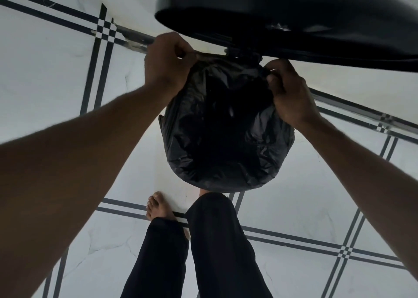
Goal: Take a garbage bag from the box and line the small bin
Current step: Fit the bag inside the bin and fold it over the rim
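Note:
A black garbage bag (226, 135) covers the round small bin standing on the floor in front of my feet; the bin's own wall is almost fully hidden under the plastic. My left hand (167, 65) pinches the bag's edge at the far left of the rim. My right hand (287, 89) pinches the bag's edge at the far right. The bin's raised black lid (294, 17) stands open above the far edge, hinged behind the bag.
The floor is white tile (45, 76) with dark double stripes. My legs in black trousers (217, 248) and a bare foot (158, 207) stand just before the bin. No bag box is in view.

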`<move>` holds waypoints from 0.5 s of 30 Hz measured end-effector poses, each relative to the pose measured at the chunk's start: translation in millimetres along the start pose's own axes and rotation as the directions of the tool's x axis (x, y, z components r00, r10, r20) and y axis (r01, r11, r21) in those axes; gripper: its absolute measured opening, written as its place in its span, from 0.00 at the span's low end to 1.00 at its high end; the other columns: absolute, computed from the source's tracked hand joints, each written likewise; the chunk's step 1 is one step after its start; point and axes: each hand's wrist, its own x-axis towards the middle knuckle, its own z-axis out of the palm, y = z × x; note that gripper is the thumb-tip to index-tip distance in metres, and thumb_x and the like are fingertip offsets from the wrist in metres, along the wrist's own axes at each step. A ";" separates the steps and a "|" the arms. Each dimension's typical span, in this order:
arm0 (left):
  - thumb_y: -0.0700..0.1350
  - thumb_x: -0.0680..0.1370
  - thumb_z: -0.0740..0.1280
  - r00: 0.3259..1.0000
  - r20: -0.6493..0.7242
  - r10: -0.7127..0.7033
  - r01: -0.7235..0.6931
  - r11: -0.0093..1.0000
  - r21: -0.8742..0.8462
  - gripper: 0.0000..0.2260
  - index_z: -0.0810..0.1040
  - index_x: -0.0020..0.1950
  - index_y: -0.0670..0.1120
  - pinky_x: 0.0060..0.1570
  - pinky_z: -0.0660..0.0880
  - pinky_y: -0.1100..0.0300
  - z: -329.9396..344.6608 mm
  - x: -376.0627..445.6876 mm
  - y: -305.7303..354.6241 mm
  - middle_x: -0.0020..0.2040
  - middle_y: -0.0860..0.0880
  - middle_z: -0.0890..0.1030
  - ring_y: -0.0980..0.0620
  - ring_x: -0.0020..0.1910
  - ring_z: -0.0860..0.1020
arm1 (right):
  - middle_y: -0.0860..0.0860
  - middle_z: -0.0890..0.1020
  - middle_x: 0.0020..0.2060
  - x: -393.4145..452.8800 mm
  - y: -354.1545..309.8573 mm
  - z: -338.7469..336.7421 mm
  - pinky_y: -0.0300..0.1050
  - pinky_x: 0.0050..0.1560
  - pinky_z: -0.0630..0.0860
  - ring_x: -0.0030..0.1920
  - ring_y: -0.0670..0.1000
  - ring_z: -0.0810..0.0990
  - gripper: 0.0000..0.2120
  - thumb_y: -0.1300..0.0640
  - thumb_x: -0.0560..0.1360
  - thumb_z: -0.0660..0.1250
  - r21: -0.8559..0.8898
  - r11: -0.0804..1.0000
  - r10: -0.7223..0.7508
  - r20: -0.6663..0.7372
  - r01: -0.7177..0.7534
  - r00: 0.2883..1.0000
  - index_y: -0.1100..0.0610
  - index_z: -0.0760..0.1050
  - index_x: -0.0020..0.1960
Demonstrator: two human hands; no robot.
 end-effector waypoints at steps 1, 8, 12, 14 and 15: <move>0.47 0.72 0.72 0.999 0.002 -0.039 0.039 0.998 -0.039 0.06 0.82 0.46 0.47 0.51 0.78 0.58 1.1 3.6 -3.0 0.45 0.53 0.83 0.55 0.46 0.81 | 0.53 0.80 0.43 0.0 1.3 0.4 0.41 0.37 0.65 0.42 0.52 0.77 0.11 0.58 0.81 0.55 -0.013 1.000 -0.016 0.001 0.016 1.000 0.55 0.72 0.60; 0.34 0.74 0.69 0.962 0.272 0.003 -0.043 0.989 0.143 0.09 0.84 0.47 0.47 0.45 0.70 0.62 -6.6 12.0 -18.4 0.49 0.47 0.84 0.53 0.47 0.78 | 0.54 0.80 0.55 6.5 4.4 0.0 0.39 0.52 0.69 0.53 0.51 0.77 0.12 0.61 0.80 0.60 0.037 0.999 0.014 0.018 -0.015 1.000 0.58 0.77 0.61; 0.27 0.74 0.64 0.901 0.421 -0.106 0.110 0.994 0.015 0.16 0.82 0.47 0.47 0.50 0.76 0.55 -19.8 2.9 -25.2 0.45 0.48 0.82 0.47 0.49 0.79 | 0.51 0.80 0.48 10.1 0.5 -6.3 0.31 0.46 0.72 0.46 0.46 0.77 0.11 0.61 0.81 0.63 0.230 0.960 0.141 0.102 -0.161 0.985 0.58 0.79 0.61; 0.28 0.75 0.63 0.866 0.476 -0.152 0.229 0.967 -0.108 0.16 0.83 0.45 0.47 0.50 0.77 0.56 -27.4 -4.9 -29.4 0.45 0.49 0.83 0.50 0.48 0.80 | 0.54 0.82 0.47 11.5 -0.4 -13.1 0.38 0.50 0.76 0.46 0.48 0.80 0.10 0.61 0.80 0.66 0.359 0.897 0.207 0.177 -0.259 0.962 0.59 0.80 0.60; 0.30 0.76 0.61 0.844 0.509 -0.172 0.301 0.936 -0.183 0.16 0.83 0.45 0.48 0.48 0.77 0.58 -30.7 -9.8 -32.1 0.44 0.50 0.84 0.52 0.45 0.81 | 0.54 0.83 0.47 11.9 -0.4 -16.9 0.42 0.51 0.77 0.46 0.49 0.81 0.10 0.61 0.79 0.67 0.410 0.860 0.236 0.205 -0.302 0.950 0.58 0.81 0.58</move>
